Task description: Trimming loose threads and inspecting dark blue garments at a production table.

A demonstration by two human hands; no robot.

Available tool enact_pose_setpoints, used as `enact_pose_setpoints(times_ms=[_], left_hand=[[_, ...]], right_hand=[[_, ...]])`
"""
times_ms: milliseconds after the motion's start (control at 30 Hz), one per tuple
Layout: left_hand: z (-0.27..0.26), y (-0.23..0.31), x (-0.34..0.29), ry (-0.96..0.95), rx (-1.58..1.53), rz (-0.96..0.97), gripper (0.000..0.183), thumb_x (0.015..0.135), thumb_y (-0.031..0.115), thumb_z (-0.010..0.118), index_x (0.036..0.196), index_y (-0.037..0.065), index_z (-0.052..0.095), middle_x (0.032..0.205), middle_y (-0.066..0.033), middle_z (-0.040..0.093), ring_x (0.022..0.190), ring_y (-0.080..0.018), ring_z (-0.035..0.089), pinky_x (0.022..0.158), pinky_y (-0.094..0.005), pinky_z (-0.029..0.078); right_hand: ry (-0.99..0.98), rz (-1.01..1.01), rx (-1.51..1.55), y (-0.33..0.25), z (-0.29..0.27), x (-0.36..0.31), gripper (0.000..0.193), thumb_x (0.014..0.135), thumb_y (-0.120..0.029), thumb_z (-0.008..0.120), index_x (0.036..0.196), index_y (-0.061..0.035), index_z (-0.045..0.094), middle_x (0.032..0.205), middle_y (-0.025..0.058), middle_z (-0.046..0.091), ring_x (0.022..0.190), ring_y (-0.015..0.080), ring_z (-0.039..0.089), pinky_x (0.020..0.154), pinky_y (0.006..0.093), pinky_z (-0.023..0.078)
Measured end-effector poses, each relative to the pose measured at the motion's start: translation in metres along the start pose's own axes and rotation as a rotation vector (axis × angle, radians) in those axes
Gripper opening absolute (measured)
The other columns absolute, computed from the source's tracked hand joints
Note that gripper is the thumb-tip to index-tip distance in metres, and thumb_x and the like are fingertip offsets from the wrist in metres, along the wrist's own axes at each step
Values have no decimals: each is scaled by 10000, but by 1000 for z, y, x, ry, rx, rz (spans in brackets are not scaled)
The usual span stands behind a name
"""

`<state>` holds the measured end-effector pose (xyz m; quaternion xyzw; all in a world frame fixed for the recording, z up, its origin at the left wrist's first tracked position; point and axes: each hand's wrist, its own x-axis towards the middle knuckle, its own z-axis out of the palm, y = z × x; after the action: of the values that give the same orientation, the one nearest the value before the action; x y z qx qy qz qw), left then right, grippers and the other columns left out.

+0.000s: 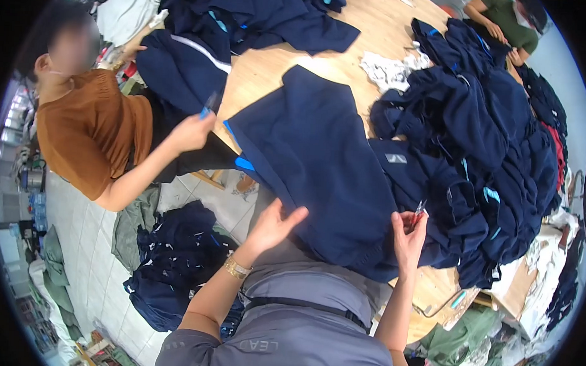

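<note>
A navy garment (323, 145) with bright blue trim at its left edge lies spread over the pale wooden table (261, 72) and hangs toward my lap. My left hand (272, 227) is at its lower left edge, thumb over the cloth and fingertips partly hidden by it. In my right hand (408, 242) is a small pair of thread snips (421, 210) with red on the handle, blades pointing up and away. That hand is at the garment's lower right side, beside another navy garment (403, 162) with a grey patch.
Navy garments are heaped on the right (488, 132) and far side (266, 17). A co-worker (95, 124) at left holds blue-handled snips (207, 109); another person (505, 29) works far right. White scraps (394, 69) lie on the table, a navy pile (180, 263) on the floor.
</note>
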<state>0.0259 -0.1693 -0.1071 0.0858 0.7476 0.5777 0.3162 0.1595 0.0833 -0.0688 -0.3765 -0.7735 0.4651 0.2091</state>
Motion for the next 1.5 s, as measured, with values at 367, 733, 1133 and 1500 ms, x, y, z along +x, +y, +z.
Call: enact_pose_setpoints(times_ms=[367,733,1133,1500], left_hand=[[7,28,-10,-71,92,124,827,710,428,727,1304,-6,349,1224,-199,511,1166,-309,476,974,-382,376],[23,43,-22,-482,-570,-10,735,841,343,632,1366,2,247,1359,-79,344,1269,-180,290,1038,-319,272],[21,128,17,-962,-196,214,357,740,139,705,1019,-9,538,855,-42,597,801,-107,546,715,-250,455],[-46,320,135,-582,651,629,183,709,240,659,769,67,652,723,-77,609,732,-148,584,623,-298,442]], right_hand=[[-78,-153,-39,-23,11,5,247,790,-57,632,792,-41,386,629,27,440,561,110,400,536,250,360],[-424,-106,555,-101,5,-23,378,735,88,612,809,-96,290,701,26,450,597,59,396,555,181,328],[-314,-140,1057,-93,-59,-16,190,852,31,486,828,-107,357,758,113,500,585,237,556,519,328,511],[-93,32,1086,-42,-77,-19,213,827,63,519,842,-114,400,742,87,519,578,218,557,499,305,502]])
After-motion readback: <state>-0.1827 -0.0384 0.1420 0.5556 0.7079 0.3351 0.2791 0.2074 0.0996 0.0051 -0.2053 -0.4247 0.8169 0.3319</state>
